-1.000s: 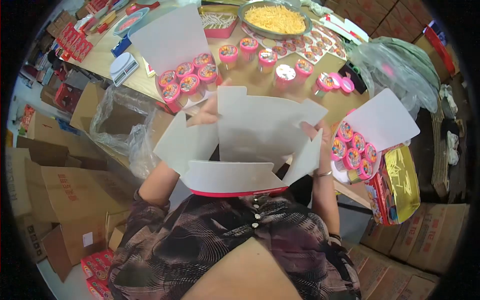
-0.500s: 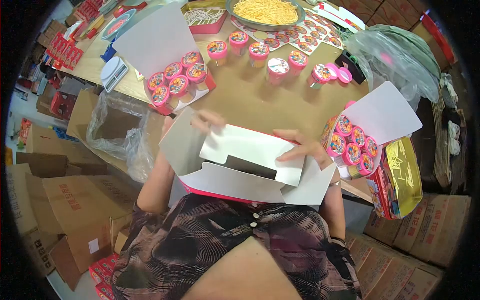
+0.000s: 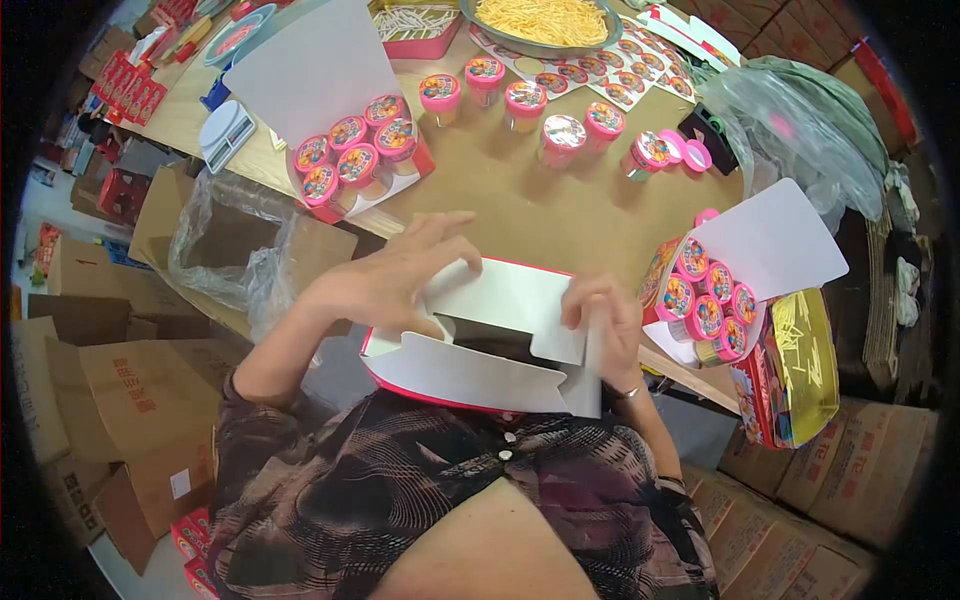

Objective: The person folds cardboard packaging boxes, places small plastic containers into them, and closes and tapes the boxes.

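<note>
A cardboard box (image 3: 470, 375), white inside with a red edge, is tilted against my torso with its top open. My left hand (image 3: 390, 285) grips its left end, the thumb at the folded-in side flap and one finger on the far flap (image 3: 500, 295); another finger stretches out above it. My right hand (image 3: 605, 315) is closed on the right end, fingers bent over the flap there. A dark gap shows between the flaps, and the inside is mostly hidden.
Beyond the box, several pink-lidded cups (image 3: 525, 105) stand on the brown table (image 3: 480, 180). Open boxes of cups stand at left (image 3: 425, 165) and right (image 3: 800, 235). Further back are a bowl of yellow sticks (image 3: 545, 25), sticker sheets (image 3: 625, 75) and a white scale (image 3: 225, 135).
My left hand has come round the box's left end, and the left flap has folded inward. My right hand has closed over the right flap, which now stands more upright.
</note>
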`<state>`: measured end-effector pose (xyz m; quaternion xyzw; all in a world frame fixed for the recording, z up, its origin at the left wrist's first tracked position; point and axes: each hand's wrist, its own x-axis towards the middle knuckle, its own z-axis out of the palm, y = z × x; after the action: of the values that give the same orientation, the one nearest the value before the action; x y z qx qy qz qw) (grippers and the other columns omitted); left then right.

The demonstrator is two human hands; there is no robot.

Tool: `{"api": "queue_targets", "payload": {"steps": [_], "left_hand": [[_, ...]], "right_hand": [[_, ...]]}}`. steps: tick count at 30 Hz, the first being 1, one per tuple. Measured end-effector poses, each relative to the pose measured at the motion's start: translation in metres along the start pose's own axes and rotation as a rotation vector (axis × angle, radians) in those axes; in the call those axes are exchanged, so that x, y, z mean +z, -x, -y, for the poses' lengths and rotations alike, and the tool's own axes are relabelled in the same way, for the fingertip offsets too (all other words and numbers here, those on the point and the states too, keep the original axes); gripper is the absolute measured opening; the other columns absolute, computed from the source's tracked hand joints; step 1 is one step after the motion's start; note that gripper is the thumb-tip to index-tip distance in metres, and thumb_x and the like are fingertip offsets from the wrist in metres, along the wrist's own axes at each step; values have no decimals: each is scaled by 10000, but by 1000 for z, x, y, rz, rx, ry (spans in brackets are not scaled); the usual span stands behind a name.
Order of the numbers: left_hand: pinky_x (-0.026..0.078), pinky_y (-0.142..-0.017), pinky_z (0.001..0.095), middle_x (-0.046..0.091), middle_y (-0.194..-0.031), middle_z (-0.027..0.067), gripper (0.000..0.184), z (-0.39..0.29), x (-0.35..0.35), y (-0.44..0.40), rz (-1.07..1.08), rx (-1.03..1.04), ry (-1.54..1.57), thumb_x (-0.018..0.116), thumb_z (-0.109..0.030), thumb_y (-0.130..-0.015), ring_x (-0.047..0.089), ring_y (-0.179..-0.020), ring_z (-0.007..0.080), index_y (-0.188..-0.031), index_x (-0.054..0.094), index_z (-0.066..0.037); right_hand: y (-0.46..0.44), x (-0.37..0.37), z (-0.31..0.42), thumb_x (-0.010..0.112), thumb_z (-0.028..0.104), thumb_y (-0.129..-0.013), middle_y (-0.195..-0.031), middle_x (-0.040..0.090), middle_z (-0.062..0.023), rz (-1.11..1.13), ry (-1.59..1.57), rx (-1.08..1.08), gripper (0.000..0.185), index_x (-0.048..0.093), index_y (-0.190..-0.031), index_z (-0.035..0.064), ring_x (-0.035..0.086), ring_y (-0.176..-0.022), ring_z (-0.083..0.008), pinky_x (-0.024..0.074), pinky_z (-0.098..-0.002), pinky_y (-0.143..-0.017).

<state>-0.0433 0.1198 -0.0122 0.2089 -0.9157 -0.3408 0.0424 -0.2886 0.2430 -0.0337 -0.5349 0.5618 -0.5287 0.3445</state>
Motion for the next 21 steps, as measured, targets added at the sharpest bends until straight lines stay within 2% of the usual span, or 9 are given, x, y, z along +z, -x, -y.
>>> {"api": "queue_targets", "payload": {"steps": [2, 4, 8, 9, 13, 14, 18, 19, 21], "left_hand": [[372, -992, 376, 534, -1214, 139, 675, -3, -1, -2, -10, -37, -88, 731, -177, -621, 503, -1111, 285, -1250, 520, -56], [376, -986, 373, 526, -1232, 142, 708, -7, 1, -7, -19, -55, -122, 731, -180, -618, 491, -1132, 290, -1277, 507, -52], [409, -940, 356, 520, -1260, 160, 788, -13, 2, -18, 100, -248, -49, 726, -163, -616, 506, -1124, 304, -1351, 467, -52], [409, -940, 356, 520, -1260, 160, 788, -11, 2, -18, 94, -249, -53, 726, -163, -616, 506, -1124, 304, -1351, 467, -52], [439, -858, 340, 534, -1235, 161, 772, 2, 6, -11, -27, -91, 86, 718, -162, -646, 529, -1042, 296, -1364, 461, -43], [439, -858, 340, 534, -1235, 161, 772, 3, 6, -10, -33, -95, 85, 718, -162, -646, 529, -1042, 296, -1364, 461, -43], [445, -777, 323, 557, -1173, 154, 744, 4, 10, -9, -53, -55, 179, 717, -168, -677, 534, -967, 276, -1364, 465, -34], [445, -777, 323, 557, -1173, 154, 744, 3, 10, -9, -51, -57, 179, 717, -168, -677, 534, -967, 276, -1364, 465, -34], [439, -776, 321, 564, -1152, 152, 727, -3, 9, -11, -37, -84, 175, 719, -177, -693, 530, -960, 269, -1361, 471, -35]], "right_hand": [[-3, -3, -9, 614, 149, -872, -836, 588, -48, 110, -341, -51, 143, 567, -912, 21, 517, -706, -143, 422, -275, -658], [-5, -5, -8, 630, 109, -853, -816, 576, -39, 169, -503, -71, 131, 551, -917, 26, 507, -687, -133, 418, -270, -632], [-12, 11, 26, 675, 30, -779, -791, 572, -23, 64, 502, -58, 157, 572, -898, 28, 501, -658, -127, 419, -251, -671], [-12, 11, 26, 675, 30, -779, -791, 572, -23, 64, 501, -65, 157, 572, -898, 28, 501, -658, -127, 419, -251, -671], [-7, 1, 25, 661, 98, -798, -799, 575, -18, 331, 199, -42, 99, 586, -837, 47, 516, -727, -142, 407, -299, -778], [-9, -2, 25, 661, 98, -798, -799, 575, -18, 336, 198, -46, 99, 586, -837, 47, 516, -727, -142, 407, -299, -778], [-16, -11, 23, 631, 127, -810, -819, 584, -29, 577, 297, -533, 69, 642, -839, 65, 509, -693, -174, 421, -306, -704], [-15, -10, 23, 631, 127, -810, -819, 584, -29, 576, 294, -532, 69, 642, -839, 65, 509, -693, -174, 421, -306, -704], [-12, -11, 26, 640, 105, -788, -836, 598, -30, 726, 465, -533, 84, 654, -862, 68, 522, -752, -171, 420, -309, -741]]}}
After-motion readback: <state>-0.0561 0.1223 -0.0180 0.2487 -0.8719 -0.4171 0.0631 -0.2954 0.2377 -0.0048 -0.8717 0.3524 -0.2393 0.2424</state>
